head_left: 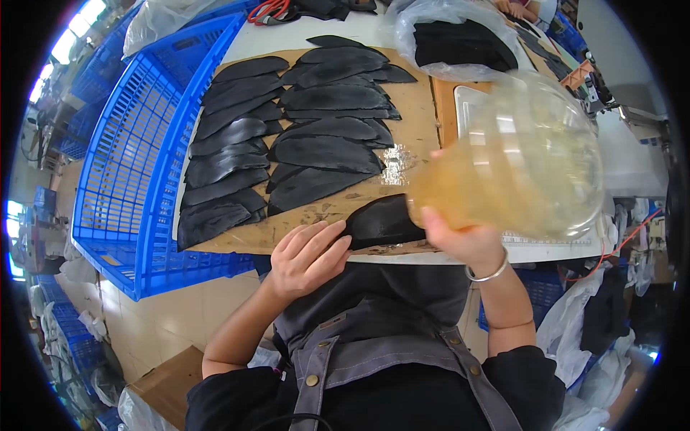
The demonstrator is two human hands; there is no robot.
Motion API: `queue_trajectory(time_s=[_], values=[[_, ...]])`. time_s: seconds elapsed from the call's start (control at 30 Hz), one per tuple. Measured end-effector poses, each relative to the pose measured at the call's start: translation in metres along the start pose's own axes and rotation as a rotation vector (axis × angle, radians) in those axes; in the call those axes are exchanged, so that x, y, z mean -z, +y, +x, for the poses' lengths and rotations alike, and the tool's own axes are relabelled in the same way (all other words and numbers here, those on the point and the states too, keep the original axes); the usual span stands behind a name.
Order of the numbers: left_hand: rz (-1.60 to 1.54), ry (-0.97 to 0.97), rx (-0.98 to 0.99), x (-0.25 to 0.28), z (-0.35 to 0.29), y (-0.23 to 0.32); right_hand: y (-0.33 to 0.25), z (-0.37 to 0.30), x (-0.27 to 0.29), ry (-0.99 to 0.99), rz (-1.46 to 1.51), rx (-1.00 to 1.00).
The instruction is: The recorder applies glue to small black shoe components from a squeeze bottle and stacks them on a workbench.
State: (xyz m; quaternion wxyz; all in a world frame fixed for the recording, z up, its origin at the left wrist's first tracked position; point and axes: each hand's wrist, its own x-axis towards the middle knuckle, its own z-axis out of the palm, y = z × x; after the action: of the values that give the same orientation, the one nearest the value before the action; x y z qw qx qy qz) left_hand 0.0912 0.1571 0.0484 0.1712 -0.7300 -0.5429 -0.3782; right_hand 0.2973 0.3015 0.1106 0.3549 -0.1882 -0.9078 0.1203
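Note:
A curved black fabric-like piece (386, 221) lies at the front edge of the brown board (302, 231). My left hand (307, 258) has its fingers stretched out and fairly flat, the tips touching the piece's left end; its thumb is hard to make out. Closed around the narrow end of a big see-through plastic bottle (535, 154) is my right hand (460, 241). The bottle looks yellowish, lies tilted with its neck over the piece's right end, and is smeared by motion. Similar black pieces (327, 152) overlap in two columns beyond my left hand.
A blue plastic crate (147, 169) stands against the table's left side. At the back, a clear plastic bag (406, 36) holds more black pieces. A shiny wet-looking patch (395, 165) shows on the board. Another person's hand (516, 10) appears at the far right.

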Motion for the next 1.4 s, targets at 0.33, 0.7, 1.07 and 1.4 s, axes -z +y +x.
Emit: queue_trajectory(time_s=[0.33, 0.7, 1.07, 1.4], values=[[-0.015, 0.016, -0.008, -0.001, -0.001, 0.0, 0.0, -0.01, 0.034, 0.38, 0.288, -0.324], [-0.11, -0.069, -0.029, 0.007, -0.008, -0.009, -0.037, 0.019, -0.018, 0.224, 0.482, 0.042], [-0.052, -0.081, 0.088, 0.009, 0.013, 0.012, 0.051, -0.047, 0.033, 0.623, 0.427, -0.472], [-0.141, -0.372, 0.089, -0.003, 0.124, 0.048, 0.059, -0.059, 0.021, 1.018, 1.198, -0.664]])
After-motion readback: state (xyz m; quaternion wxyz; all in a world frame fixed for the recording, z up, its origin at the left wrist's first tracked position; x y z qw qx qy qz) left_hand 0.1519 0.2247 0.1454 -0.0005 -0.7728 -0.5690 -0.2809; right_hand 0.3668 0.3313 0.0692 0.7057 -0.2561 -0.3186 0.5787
